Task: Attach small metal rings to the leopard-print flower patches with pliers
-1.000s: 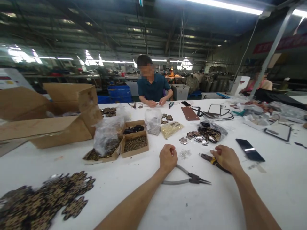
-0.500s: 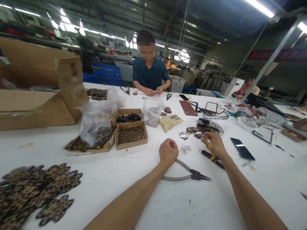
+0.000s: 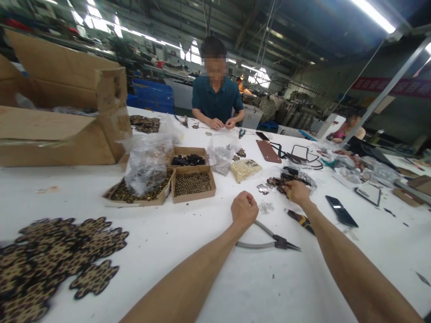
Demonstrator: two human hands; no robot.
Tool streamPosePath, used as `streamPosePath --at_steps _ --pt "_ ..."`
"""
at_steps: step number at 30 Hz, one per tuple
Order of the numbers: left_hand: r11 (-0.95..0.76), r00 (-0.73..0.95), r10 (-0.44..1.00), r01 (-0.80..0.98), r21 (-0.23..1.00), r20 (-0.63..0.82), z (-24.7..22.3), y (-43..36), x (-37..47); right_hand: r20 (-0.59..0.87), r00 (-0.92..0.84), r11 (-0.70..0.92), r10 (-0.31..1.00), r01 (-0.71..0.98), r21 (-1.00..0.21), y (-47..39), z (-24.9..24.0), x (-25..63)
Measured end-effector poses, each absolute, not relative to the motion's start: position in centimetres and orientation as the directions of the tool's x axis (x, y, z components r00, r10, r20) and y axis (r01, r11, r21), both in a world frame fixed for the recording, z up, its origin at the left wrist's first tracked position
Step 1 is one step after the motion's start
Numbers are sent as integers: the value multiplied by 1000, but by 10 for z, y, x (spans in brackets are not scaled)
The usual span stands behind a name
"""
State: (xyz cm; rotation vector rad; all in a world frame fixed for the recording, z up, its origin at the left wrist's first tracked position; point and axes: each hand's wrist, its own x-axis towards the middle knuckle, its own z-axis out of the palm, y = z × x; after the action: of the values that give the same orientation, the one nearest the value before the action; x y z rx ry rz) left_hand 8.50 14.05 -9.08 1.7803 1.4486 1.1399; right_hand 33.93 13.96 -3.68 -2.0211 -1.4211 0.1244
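My left hand [image 3: 244, 209] is closed above the grey-handled pliers [image 3: 280, 242]; anything inside its fingers is hidden. To its right lies a scatter of small metal rings [image 3: 266, 207]. My right hand [image 3: 297, 193] reaches into a pile of leopard-patterned pieces [image 3: 276, 182], its fingers pinched at the near edge of the pile. What they grip is too small to make out. A silvery flower-shaped piece [image 3: 263, 189] lies left of that pile. Yellow-and-black pliers [image 3: 301, 220] rest below my right hand.
Leopard flower pieces [image 3: 57, 260] are heaped at the left front. Small cardboard trays [image 3: 193, 197] of studs stand behind, near a large carton [image 3: 60, 146]. A bag of yellowish parts [image 3: 245, 169] and a dark phone [image 3: 341, 211] lie on the table. A person [image 3: 217, 101] sits opposite.
My right hand has moved forward onto the pile of leopard-patterned pieces, and its fingers have come down there. My left hand stays closed near the pliers. The view has shifted slightly.
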Motion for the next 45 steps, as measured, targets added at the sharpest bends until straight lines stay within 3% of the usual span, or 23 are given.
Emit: streamPosePath --at_steps 8,10,12,14,16,23,29,34,40,45 --pt "-261 20 961 409 875 277 -92 141 82 324 416 -39 850 662 -748 104 -45 318" --pt "-289 17 952 364 885 304 -92 140 82 274 405 25 872 521 -853 94 -57 301" --pt "-327 29 942 306 894 335 -91 139 81 200 411 92 890 268 -959 86 -69 281" --pt "-373 74 928 233 898 366 -89 138 80 142 418 126 897 67 -990 81 -78 263" --pt "-401 135 914 143 905 383 -87 138 80 122 398 129 909 9 -992 78 -83 250" --pt "-174 388 896 -137 975 214 -88 151 81 109 238 104 965 37 -994 73 -90 239" --pt "-12 487 867 -195 981 107 -88 156 81 156 291 143 944 64 -988 75 -94 254" --pt "-16 536 836 -195 981 121 -87 158 81 225 185 181 957 226 -957 74 -84 260" --pt "15 498 861 -226 974 102 -88 158 80 130 218 116 967 77 -990 74 -90 255" --pt "39 543 832 -256 966 111 -86 158 80 176 218 148 960 136 -980 74 -82 258"
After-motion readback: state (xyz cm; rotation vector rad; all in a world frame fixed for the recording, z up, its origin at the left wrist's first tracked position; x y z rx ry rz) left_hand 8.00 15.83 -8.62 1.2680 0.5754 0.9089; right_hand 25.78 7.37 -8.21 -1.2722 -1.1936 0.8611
